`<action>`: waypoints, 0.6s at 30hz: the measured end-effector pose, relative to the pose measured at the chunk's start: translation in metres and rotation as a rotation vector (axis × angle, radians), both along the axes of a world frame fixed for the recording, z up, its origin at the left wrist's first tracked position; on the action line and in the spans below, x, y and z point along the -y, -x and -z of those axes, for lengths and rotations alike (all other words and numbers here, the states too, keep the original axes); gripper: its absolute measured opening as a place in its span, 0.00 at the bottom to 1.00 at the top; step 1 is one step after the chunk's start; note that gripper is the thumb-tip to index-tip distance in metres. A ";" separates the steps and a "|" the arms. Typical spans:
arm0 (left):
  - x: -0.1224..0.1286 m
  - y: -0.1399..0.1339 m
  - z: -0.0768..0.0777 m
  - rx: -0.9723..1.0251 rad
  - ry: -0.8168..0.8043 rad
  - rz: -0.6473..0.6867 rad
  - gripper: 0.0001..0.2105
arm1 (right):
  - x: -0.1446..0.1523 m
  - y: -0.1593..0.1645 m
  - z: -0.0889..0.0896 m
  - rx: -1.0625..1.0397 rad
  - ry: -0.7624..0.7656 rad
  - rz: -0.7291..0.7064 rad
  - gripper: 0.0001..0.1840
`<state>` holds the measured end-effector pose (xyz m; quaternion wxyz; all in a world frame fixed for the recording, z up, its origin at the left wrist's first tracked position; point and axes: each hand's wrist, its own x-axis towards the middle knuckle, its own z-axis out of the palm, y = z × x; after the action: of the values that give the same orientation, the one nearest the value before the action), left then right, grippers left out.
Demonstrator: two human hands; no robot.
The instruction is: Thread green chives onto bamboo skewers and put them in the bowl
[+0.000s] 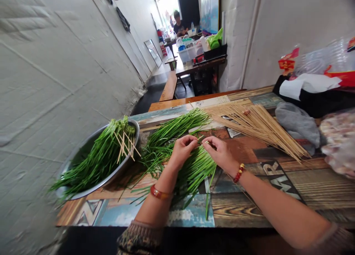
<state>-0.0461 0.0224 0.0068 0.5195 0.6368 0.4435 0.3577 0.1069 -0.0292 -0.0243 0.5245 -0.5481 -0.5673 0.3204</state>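
My left hand (183,148) is closed in a pinch at the cut ends of some green garlic chives. Facing it, my right hand (218,151) pinches too, its fingertips at the pale stem ends, almost touching the left. Both seem to grip chive stems; the tiny contact points are partly hidden by the fingers. Under the hands a loose pile of garlic chives (198,170) fans toward the table's near edge. Another bunch of chives (180,125) lies behind. Right of these, many thin bamboo skewers (266,129) are spread out.
A metal basin (135,131) at left holds chive bundles with skewers (126,147) through their ends. At right lie a grey plastic bag (298,125) and a clear bag of pale pieces (340,142). A person (179,25) sits at a far table; a plastic bin (191,53) stands nearer.
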 end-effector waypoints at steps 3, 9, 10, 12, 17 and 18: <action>0.003 0.000 0.001 0.058 0.021 0.012 0.11 | 0.003 0.000 -0.003 -0.013 0.002 -0.039 0.13; 0.006 0.000 -0.001 0.062 0.012 0.047 0.09 | 0.006 -0.001 -0.007 -0.010 0.000 -0.056 0.12; 0.007 0.000 -0.002 0.060 0.007 0.055 0.09 | 0.007 -0.001 -0.008 -0.012 0.006 -0.056 0.12; 0.008 0.001 -0.002 0.061 -0.001 0.063 0.09 | 0.008 -0.001 -0.009 -0.014 0.020 -0.054 0.12; 0.011 0.002 0.000 0.055 -0.040 0.063 0.08 | 0.009 -0.002 -0.009 -0.003 0.058 -0.050 0.12; 0.011 0.002 0.001 0.055 -0.049 0.063 0.08 | 0.010 -0.003 -0.008 -0.004 0.064 -0.052 0.12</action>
<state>-0.0477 0.0116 0.0059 0.5267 0.6529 0.3998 0.3694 0.1096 -0.0390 -0.0163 0.4992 -0.5492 -0.5697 0.3529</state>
